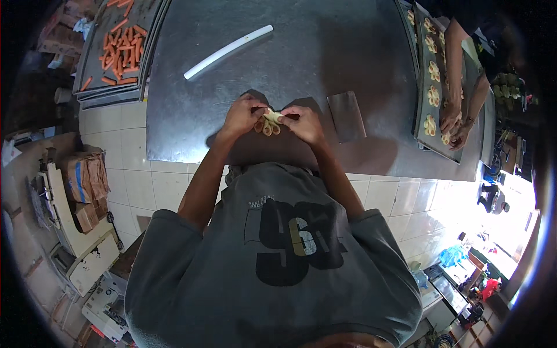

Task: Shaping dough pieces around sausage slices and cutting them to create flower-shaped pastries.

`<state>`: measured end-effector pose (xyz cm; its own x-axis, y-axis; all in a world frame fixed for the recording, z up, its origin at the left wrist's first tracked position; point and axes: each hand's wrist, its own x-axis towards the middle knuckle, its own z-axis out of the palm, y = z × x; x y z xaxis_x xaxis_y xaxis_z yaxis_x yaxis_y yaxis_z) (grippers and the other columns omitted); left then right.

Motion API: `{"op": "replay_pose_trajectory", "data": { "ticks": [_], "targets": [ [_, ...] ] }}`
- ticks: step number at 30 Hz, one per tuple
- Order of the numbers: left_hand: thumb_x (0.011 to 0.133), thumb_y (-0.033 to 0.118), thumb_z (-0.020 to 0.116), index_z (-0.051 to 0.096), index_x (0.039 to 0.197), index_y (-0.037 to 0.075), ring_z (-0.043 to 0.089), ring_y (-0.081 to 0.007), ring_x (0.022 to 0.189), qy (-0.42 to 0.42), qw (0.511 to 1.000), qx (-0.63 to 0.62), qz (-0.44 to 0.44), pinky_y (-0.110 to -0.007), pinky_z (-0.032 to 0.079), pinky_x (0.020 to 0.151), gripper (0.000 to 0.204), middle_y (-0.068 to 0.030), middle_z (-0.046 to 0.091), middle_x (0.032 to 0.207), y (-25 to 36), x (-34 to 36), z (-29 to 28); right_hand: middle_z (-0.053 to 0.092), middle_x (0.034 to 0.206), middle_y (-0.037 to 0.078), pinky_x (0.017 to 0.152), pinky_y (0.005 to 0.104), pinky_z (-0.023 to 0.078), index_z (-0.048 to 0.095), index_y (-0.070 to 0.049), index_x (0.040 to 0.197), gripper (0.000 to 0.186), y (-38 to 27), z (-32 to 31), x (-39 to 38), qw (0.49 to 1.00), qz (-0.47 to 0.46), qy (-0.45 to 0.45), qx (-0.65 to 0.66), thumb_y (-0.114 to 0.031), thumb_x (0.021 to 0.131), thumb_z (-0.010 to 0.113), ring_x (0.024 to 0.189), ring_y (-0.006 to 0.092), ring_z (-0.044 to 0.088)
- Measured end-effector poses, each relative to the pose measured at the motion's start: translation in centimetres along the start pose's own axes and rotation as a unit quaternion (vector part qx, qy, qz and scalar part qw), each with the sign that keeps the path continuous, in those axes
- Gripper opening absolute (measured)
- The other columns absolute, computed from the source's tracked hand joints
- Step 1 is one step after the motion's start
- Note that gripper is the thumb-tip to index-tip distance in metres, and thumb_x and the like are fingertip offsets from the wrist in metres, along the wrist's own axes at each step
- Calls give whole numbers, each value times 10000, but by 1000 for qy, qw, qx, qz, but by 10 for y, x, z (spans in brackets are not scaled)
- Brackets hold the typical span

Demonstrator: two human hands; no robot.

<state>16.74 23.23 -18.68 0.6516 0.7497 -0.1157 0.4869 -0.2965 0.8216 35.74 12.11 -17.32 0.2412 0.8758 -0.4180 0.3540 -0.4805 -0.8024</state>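
Note:
Both of my hands are at the near part of the dark metal table, pinching one piece of pale dough between them. Rounds of sausage in dough fan out along its near side like petals. My left hand grips the left end of the dough with closed fingers. At the right end, the thumb and fingers of my right hand press on it. To the right of my right hand lies a flat rectangular dough scraper. Farther back, a long white rod lies slantwise on the table.
At the far left, a stack of trays carries many orange sausages. Along the right edge, a tray holds rows of flower-shaped dough pieces. Another person's hands work over that tray's near end. The metal table has a straight near edge.

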Motion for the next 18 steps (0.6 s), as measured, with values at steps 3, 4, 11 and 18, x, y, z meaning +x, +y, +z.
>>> {"op": "replay_pose_trajectory", "data": {
  "ticks": [3, 4, 11, 18],
  "targets": [
    [850, 252, 736, 778, 964, 84, 672, -339, 910, -5, 1000, 8, 3, -433, 520, 816, 207, -134, 709, 923, -4, 1, -1, 749, 958, 132, 779, 351, 538, 758, -47, 1035, 325, -5, -3, -2, 1000, -7, -3, -26, -297, 828, 784, 869, 231, 716],
    [849, 257, 738, 781, 968, 89, 670, -339, 925, -22, 1000, 9, -4, -437, 517, 825, 210, -140, 705, 939, -4, 2, -1, 749, 958, 132, 779, 351, 538, 758, -47, 1035, 325, -3, -2, -2, 1000, -7, -3, -27, -297, 828, 784, 869, 231, 716],
    [895, 262, 700, 762, 1036, 69, 675, -334, 942, -45, 999, 28, -12, -413, 521, 851, 247, -155, 708, 984, 0, -4, -7, 736, 880, 120, 715, 321, 536, 742, -15, 1072, 346, -2, -6, -4, 999, -16, -30, -20, -292, 865, 765, 770, 197, 686],
    [903, 217, 710, 675, 1176, 36, 682, -288, 992, 65, 988, -82, -114, -362, 538, 858, 330, -172, 689, 1058, -4, -30, -30, 684, 1156, 185, 864, 342, 568, 596, -31, 1333, 633, 29, 4, -29, 996, -72, 32, 46, -229, 786, 846, 981, 242, 692]
  ]
}}
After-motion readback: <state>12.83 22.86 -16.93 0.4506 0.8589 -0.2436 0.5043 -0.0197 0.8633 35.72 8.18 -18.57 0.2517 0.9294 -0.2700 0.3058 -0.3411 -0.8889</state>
